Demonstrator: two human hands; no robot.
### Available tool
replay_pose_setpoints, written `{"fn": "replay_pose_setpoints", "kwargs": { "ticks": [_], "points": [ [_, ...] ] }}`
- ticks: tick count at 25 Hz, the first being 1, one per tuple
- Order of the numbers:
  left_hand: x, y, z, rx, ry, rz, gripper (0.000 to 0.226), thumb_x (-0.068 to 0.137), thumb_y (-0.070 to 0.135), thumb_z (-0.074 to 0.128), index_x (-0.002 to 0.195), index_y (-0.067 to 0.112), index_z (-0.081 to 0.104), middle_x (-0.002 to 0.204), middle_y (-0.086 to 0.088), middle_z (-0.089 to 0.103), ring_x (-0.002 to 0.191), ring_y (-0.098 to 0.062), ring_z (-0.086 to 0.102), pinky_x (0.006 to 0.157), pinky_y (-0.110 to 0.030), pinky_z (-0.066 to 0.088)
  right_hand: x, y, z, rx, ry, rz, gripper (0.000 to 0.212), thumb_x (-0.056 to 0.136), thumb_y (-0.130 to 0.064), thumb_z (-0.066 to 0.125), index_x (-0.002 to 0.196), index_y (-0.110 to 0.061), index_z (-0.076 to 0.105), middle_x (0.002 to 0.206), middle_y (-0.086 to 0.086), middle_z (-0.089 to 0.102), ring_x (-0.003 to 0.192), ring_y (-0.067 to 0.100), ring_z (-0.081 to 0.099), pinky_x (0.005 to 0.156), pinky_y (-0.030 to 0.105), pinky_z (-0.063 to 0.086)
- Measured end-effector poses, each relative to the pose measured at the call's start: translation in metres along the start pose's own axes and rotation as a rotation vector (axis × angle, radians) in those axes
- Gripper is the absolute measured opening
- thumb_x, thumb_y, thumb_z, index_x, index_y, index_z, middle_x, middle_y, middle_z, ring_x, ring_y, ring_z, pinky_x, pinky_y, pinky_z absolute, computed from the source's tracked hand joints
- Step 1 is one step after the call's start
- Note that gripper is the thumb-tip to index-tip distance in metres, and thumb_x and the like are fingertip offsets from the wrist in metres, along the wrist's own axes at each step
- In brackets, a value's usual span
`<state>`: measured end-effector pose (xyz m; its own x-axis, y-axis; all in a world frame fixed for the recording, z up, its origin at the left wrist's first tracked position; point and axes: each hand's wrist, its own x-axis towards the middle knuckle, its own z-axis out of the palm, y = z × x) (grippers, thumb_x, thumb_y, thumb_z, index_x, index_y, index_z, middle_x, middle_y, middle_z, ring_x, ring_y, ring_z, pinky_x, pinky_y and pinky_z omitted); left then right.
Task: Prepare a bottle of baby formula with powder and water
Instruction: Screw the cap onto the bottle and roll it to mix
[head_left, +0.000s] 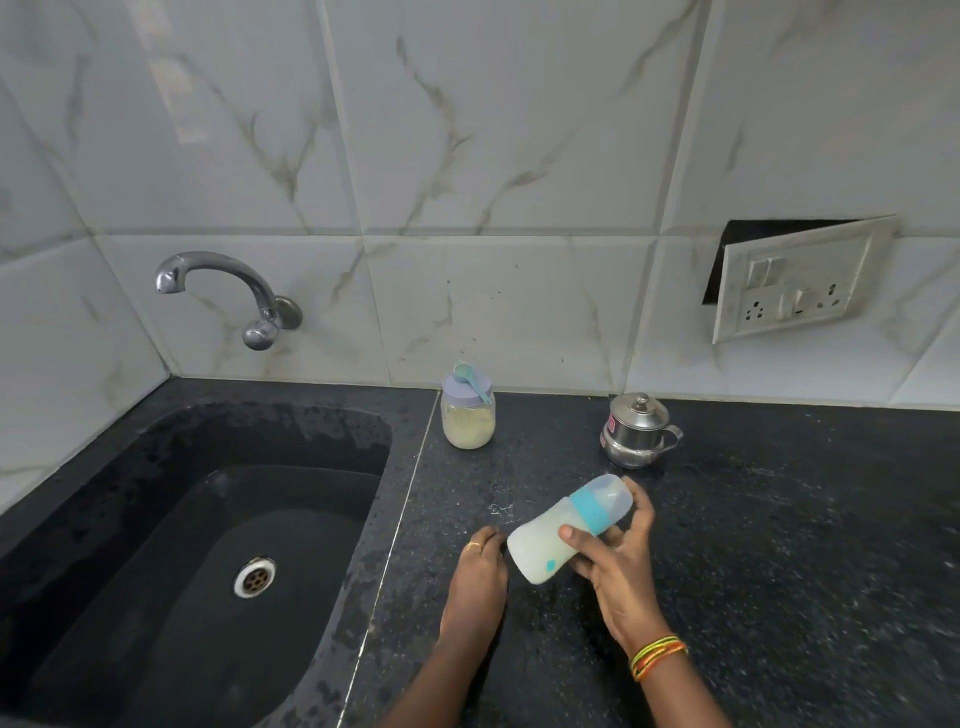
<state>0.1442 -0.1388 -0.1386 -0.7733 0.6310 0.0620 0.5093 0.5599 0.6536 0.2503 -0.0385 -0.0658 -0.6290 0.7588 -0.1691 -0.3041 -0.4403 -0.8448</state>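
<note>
While the right hand (618, 561) wraps its fingers and thumb around a translucent plastic baby bottle with a teal collar and clear cap (569, 527), the bottle is tilted, cap end up and away, base down toward the left hand, and it holds a pale milky liquid. Coloured thread bangles (657, 656) circle the right wrist. The left hand (480, 577) rests on the speckled black stone counter (779, 545), just beside the bottle's base, fingers curled under and holding nothing; a gold ring (474, 545) shows on one finger. Farther back stands a clear jar of pale powder with a lilac lid (467, 413), a small teal scoop (471, 381) lying on the lid. To its right sits a lidded steel pot with a handle (638, 432). Left of the counter lies a black sink (156, 519) below a chrome wall tap (223, 291). A white switch plate with sockets (795, 283) hangs loose on the marble-patterned tiles.
</note>
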Motion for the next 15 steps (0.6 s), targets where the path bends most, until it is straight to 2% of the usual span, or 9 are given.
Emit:
{"fn": "replay_pose_setpoints", "kwargs": {
  "ticks": [3, 6, 8, 11, 15],
  "points": [
    [-0.0022, 0.0038, -0.003, -0.055, -0.022, 0.022, 0.035, 0.096, 0.007, 0.038, 0.128, 0.007, 0.049, 0.136, -0.01, 0.047, 0.126, -0.025, 0.043, 0.106, -0.035, 0.038, 0.0033, 0.0025, -0.0025, 0.125, 0.075, -0.027, 0.073, 0.082, 0.013, 0.058, 0.125, -0.04, 0.032, 0.114, 0.003, 0.056, 0.099, 0.02, 0.059, 0.072, 0.044, 0.054],
    [-0.0036, 0.0055, -0.0052, -0.053, 0.0, 0.031, 0.032, 0.096, 0.006, 0.038, 0.125, 0.005, 0.051, 0.133, -0.013, 0.048, 0.123, -0.028, 0.044, 0.103, -0.036, 0.039, 0.0016, 0.0034, -0.0036, -0.039, 0.013, -0.037, 0.08, 0.077, 0.016, 0.061, 0.126, -0.04, 0.034, 0.114, 0.004, 0.057, 0.1, 0.021, 0.06, 0.074, 0.042, 0.056],
    [-0.0025, 0.0056, -0.0058, -0.061, -0.005, 0.038, 0.032, 0.096, 0.006, 0.038, 0.125, 0.006, 0.051, 0.133, -0.013, 0.049, 0.123, -0.028, 0.044, 0.103, -0.036, 0.039, 0.0009, 0.0032, -0.0028, -0.025, 0.006, -0.047, 0.082, 0.076, 0.018, 0.061, 0.128, -0.04, 0.034, 0.113, 0.004, 0.058, 0.1, 0.021, 0.061, 0.074, 0.041, 0.057],
    [-0.0048, 0.0067, -0.0051, -0.071, -0.011, 0.025, 0.034, 0.096, 0.007, 0.038, 0.128, 0.007, 0.049, 0.137, -0.01, 0.046, 0.127, -0.025, 0.042, 0.106, -0.036, 0.038, 0.0018, 0.0046, -0.0018, 0.145, 0.086, -0.03, 0.077, 0.081, 0.014, 0.058, 0.129, -0.041, 0.032, 0.115, 0.004, 0.058, 0.102, 0.021, 0.06, 0.076, 0.048, 0.054],
    [-0.0031, 0.0023, -0.0029, -0.011, 0.01, 0.004, 0.037, 0.098, 0.01, 0.039, 0.134, 0.01, 0.045, 0.144, -0.003, 0.04, 0.132, -0.015, 0.039, 0.112, -0.025, 0.032, -0.0013, 0.0039, -0.0039, -0.061, -0.008, -0.026, 0.081, 0.076, 0.016, 0.062, 0.122, -0.046, 0.036, 0.114, 0.004, 0.057, 0.102, 0.023, 0.06, 0.081, 0.047, 0.055]
  ]
}}
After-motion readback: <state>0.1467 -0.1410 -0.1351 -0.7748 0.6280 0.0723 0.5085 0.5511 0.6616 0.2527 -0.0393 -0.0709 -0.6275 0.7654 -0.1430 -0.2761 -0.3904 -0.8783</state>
